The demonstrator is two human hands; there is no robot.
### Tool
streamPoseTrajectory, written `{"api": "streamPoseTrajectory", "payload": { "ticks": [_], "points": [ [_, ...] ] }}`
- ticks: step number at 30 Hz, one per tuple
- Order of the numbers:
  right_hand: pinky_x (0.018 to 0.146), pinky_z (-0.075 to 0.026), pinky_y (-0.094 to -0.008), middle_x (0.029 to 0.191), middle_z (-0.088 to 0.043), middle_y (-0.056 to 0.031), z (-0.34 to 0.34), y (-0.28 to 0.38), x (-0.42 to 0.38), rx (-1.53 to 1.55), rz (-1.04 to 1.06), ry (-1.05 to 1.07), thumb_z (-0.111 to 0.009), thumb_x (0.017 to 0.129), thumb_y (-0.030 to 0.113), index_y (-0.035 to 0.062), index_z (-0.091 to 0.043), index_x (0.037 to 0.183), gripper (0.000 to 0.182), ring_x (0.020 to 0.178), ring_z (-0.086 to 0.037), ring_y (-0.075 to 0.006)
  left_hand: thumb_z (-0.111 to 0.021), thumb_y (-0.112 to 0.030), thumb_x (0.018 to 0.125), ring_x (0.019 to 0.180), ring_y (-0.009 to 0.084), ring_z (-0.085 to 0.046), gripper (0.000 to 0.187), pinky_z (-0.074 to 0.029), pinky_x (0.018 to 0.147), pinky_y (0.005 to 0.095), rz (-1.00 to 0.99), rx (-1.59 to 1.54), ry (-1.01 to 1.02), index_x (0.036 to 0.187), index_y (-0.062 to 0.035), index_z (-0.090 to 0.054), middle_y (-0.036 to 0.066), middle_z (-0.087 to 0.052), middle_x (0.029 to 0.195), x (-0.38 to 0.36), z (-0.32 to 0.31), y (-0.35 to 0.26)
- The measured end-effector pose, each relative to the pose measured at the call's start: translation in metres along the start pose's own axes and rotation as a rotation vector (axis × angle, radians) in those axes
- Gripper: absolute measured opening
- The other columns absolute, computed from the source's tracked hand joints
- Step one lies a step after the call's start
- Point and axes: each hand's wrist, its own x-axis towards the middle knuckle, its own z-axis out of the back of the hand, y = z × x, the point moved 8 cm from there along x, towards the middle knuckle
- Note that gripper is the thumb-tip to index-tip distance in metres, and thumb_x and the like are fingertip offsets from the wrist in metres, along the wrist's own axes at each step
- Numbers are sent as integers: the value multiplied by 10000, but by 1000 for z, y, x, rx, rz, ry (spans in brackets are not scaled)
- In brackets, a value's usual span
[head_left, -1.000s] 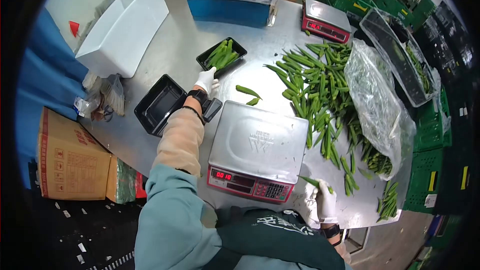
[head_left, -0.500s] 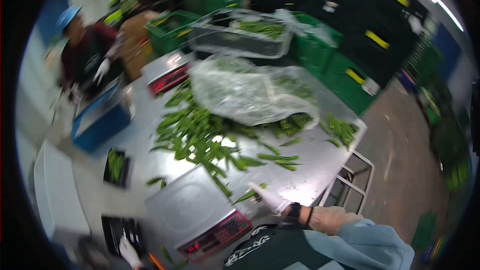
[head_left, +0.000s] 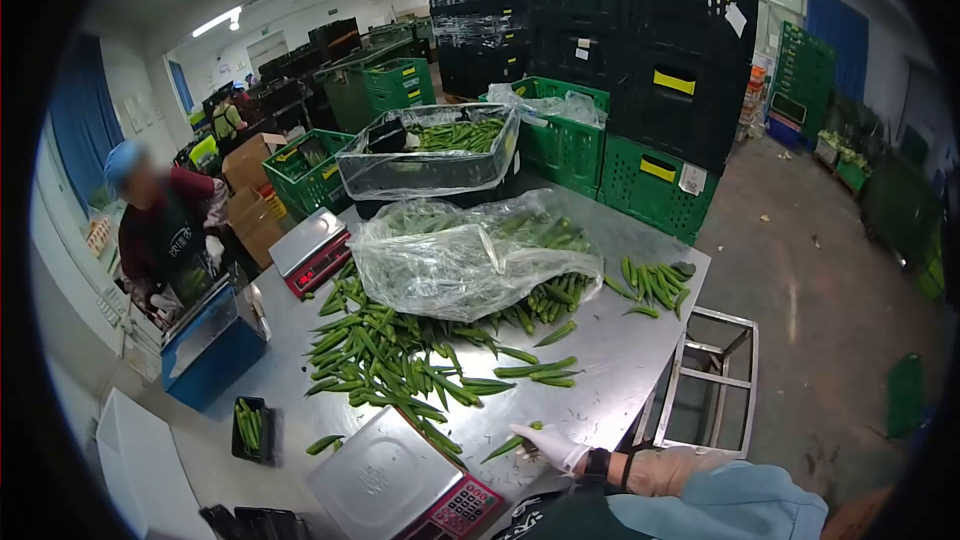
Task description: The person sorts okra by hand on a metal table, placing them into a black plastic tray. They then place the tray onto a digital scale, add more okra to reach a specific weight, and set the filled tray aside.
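My right hand (head_left: pixel 552 447), in a white glove, is closed around a green okra pod (head_left: pixel 502 449) just above the metal table (head_left: pixel 620 370). To its left stands a scale (head_left: pixel 385 470) with a bare steel plate and a red keypad panel. Past the hand, a broad heap of okra (head_left: pixel 375 350) spreads over the table, with a large clear plastic bag of okra (head_left: pixel 450 265) lying behind it. My left hand is out of the frame. Black trays (head_left: pixel 268 522) show at the bottom edge, left of the scale.
A small black tray of okra (head_left: pixel 252 430) sits at the left. Behind the table are a plastic-lined crate of okra (head_left: pixel 430 165), green crates (head_left: pixel 655 185) and tall stacked black crates. A co-worker (head_left: pixel 165 230) stands at far left by a blue bin (head_left: pixel 215 345). A second scale (head_left: pixel 312 250) is beyond the heap.
The view has tilted up, showing more of the room. My left hand, earlier at a black tray, has left the frame. My right hand still holds the okra pod near the same spot.
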Motion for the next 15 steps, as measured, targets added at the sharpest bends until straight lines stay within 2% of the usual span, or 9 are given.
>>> {"api": "streamPoseTrajectory", "payload": {
  "ticks": [2,4,6,7,8,10,11,14,15],
  "points": [
    [599,-501,-236,835,-687,-40,15,-12,15,11,3,17,-658,925,331,34,-704,967,304,687,-633,-104,-603,-224,947,865,265,-636,282,-509,762,337,23,-115,18,1004,45,-665,129,-699,956,-17,10,-82],
    [635,-523,-253,880,-697,-61,21,-15,14,65,-16,42,-640,937,291,18,-685,990,282,744,-662,-128,-620,-178,923,839,293,-631,226,-498,776,369,108,-247,366,941,41,-675,161,-692,926,-55,-29,-126],
    [685,-554,-280,929,-702,-90,14,-4,9,167,-35,81,-616,950,236,-7,-659,1026,258,808,-688,-167,-640,-175,899,812,329,-617,194,-494,768,392,-426,-175,589,877,14,-679,178,-675,883,-115,-36,-215],
    [777,-580,-335,1006,-694,-142,13,-5,11,232,-47,111,-569,964,154,-44,-611,1094,241,885,-701,-232,-656,-174,883,825,340,-612,175,-490,783,400,-572,-82,751,851,-3,-681,173,-667,876,-143,-51,-221],
    [794,-581,-347,1021,-689,-152,15,-2,9,209,-48,133,-561,965,142,-48,-605,1105,241,888,-701,-242,-671,-173,866,837,350,-607,158,-487,798,407,-719,14,913,826,-20,-684,168,-659,870,-170,-63,-224],
    [830,-584,-371,1051,-680,-171,17,7,6,165,-42,182,-544,966,119,-58,-591,1126,242,892,-701,-263,-706,-167,834,899,340,-602,119,-482,827,406,-738,-48,936,841,-49,-702,132,-670,881,-187,-60,-237],
    [791,-585,-361,1033,-686,-162,24,6,9,145,-50,181,-534,965,104,-48,-600,1126,231,876,-700,-247,-734,-123,803,958,324,-590,134,-474,860,403,-794,19,957,921,-67,-704,126,-669,945,-187,-56,-244],
    [751,-581,-332,1027,-691,-138,45,3,18,69,-12,170,-527,961,90,-34,-607,1132,225,844,-697,-217,-751,-112,791,994,316,-577,237,-472,870,408,-696,-83,883,1013,-70,-683,127,-658,1024,-174,-45,-269],
    [699,-561,-283,1018,-700,-111,54,1,19,46,-44,136,-519,961,88,-18,-620,1133,226,802,-686,-170,-760,-118,789,1021,316,-573,294,-467,894,408,-690,-78,885,1060,-60,-661,130,-644,1086,-173,-48,-268]
  ]
}}
